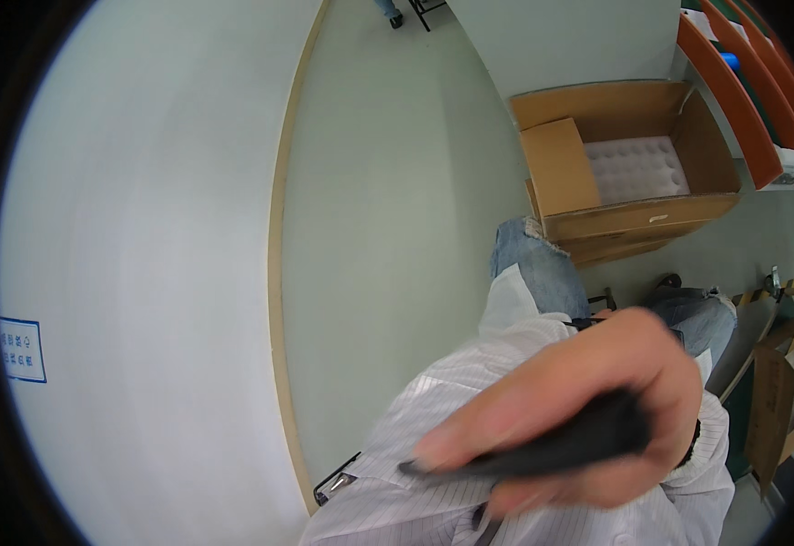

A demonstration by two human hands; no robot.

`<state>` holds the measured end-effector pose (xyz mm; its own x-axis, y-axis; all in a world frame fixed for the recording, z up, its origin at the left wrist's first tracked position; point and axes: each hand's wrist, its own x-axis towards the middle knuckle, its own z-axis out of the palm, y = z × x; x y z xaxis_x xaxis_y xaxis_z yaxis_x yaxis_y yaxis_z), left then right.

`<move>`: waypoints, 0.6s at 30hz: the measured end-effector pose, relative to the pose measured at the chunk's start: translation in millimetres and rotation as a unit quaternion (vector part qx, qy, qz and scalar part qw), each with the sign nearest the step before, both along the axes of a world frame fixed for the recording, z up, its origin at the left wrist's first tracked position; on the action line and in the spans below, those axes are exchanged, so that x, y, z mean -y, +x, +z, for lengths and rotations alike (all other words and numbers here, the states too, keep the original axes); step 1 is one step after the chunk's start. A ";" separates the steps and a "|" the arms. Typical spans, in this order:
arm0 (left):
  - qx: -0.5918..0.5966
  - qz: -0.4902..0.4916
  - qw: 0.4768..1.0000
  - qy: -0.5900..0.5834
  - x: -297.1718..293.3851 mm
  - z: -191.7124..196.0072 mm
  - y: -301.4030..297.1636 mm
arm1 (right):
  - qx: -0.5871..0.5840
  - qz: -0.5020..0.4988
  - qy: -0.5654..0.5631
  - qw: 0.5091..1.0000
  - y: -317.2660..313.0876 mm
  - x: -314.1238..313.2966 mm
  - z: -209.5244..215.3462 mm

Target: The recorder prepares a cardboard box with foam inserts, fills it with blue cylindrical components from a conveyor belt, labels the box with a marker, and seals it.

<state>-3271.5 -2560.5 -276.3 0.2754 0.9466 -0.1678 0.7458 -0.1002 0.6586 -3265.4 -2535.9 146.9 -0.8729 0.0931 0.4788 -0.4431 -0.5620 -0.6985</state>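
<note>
My right hand (661,382) is raised in front of my body, large in the picture and blurred by motion. Its fingers are closed round a black tapered object (588,437), whose narrow tip points left. I cannot make out what kind of thing it is. A white striped sleeve (479,382) on my left side runs toward the back of this hand. My left hand is almost wholly hidden behind it, so its fingers do not show.
Ahead on the right stands an open cardboard box (634,209) with a pale dimpled tray inside. Orange shelving (734,100) rises at the far right, above another carton (779,409). A white wall (151,255) fills the left. Far ahead, a person's foot (396,20) is visible.
</note>
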 end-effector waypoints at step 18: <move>0.001 0.035 0.991 0.128 -6.9 21.6 -19.6 | -0.191 -0.163 0.417 0.874 -31.1 30.3 -5.0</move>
<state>-3291.1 -2553.6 -254.7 0.2086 0.9746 0.0819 0.7549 -0.2137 0.6201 -3296.5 -2566.2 141.9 -0.6275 -0.2140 0.7486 -0.7744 0.2713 -0.5715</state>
